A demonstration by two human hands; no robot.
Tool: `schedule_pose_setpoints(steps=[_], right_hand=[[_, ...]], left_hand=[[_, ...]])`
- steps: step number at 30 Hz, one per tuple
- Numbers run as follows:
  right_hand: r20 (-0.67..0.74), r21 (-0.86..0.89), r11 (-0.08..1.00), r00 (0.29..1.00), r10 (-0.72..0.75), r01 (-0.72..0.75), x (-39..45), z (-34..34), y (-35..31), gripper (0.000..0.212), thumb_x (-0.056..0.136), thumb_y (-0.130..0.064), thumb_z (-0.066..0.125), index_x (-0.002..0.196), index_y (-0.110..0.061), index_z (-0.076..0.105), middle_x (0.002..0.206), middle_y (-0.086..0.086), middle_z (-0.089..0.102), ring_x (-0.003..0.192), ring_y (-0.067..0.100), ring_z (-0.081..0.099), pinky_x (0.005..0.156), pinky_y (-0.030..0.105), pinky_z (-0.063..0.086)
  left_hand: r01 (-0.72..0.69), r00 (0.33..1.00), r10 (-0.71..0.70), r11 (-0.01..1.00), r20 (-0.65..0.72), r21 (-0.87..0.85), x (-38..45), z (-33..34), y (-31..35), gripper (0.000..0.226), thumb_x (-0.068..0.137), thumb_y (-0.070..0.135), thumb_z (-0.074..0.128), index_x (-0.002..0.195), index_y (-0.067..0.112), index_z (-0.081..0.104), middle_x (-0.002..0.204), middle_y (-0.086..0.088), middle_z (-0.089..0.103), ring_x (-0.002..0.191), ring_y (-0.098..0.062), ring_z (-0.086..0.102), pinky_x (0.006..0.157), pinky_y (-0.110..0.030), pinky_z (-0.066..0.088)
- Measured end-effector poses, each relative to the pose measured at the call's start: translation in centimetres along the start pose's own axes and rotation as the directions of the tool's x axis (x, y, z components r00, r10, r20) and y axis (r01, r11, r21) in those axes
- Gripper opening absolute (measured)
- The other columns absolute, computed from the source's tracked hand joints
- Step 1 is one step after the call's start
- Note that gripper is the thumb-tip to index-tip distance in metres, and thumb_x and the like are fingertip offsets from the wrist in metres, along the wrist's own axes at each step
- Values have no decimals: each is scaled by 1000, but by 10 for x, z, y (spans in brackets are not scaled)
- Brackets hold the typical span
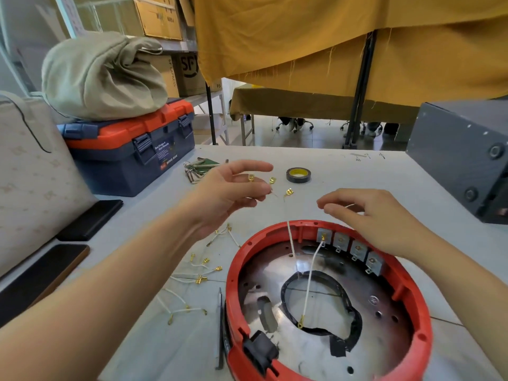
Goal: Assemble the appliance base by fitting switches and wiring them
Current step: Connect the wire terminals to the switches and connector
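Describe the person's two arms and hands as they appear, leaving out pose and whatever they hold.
Both forearms are bare up to the frame edge, with no sleeve in sight. The left hand and the right hand wear no gloves, and no rings, watch or bracelet show on them. Fingernails are short and unpainted. No markings, tape or cables are on either arm.

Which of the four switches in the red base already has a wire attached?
The leftmost switch: a white wire runs from its terminal; the other three are bare.
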State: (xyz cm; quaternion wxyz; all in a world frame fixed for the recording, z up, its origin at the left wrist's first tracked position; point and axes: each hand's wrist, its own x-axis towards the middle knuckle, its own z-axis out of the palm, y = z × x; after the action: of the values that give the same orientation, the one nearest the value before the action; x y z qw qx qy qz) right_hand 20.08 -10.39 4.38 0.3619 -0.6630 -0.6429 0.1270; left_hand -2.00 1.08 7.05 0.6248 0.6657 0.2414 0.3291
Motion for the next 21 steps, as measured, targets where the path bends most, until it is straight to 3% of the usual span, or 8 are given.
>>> schedule_pose_setpoints(steps=[3,5,8,11,17,21], right_hand=[[41,309,951,999,-12,-2,-5,-6,-20,25,83,-43,57,95,-27,72,85,-9,73,80,3,67,70,13,50],[90,394,919,995,-40,1,-9,-7,-30,28,78,-41,61,93,-22,73,82,-2,73,74,8,68,66,16,53],[90,440,898,995,-34,-9,-12,-5,-35,10,82,-22,69,85,-13,72,70,3,71,62,11,64,61,19,52],[85,548,834,996,20,-64,-15,-7,-33,7,83,-9,67,79,-3,67,60,5,65,53,10,57,53,18,49],[122,555,825,991,45,-106,-22,-9,-23,5,83,-3,66,78,-4,66,58,2,65,51,8,58,52,14,48],[131,548,828,990,57,-120,-26,-10,-14,5,81,-4,68,77,-7,67,59,3,66,53,9,59,53,15,48]], left_hand=[[41,998,-47,992,48,118,-7,26,2,26,72,5,75,94,17,68,69,-1,69,70,-15,58,62,-20,48],[72,995,-79,992,58,105,-9,42,1,23,72,1,74,88,14,66,67,-4,67,68,-19,55,59,-21,46],[115,990,-118,992,74,43,-12,59,-1,24,72,-7,72,85,9,60,61,-4,66,52,-11,56,52,-17,47],[170,983,-166,984,75,-53,-14,66,-2,24,71,-4,71,86,8,57,62,-5,66,52,-11,59,52,-16,50],[239,970,-233,966,70,-97,-18,70,-7,7,82,-2,63,85,5,65,69,-9,69,62,-12,66,58,-17,55],[253,967,-249,964,52,-80,-20,71,-12,13,85,-4,59,90,1,69,74,-12,69,65,-12,67,62,-18,56]])
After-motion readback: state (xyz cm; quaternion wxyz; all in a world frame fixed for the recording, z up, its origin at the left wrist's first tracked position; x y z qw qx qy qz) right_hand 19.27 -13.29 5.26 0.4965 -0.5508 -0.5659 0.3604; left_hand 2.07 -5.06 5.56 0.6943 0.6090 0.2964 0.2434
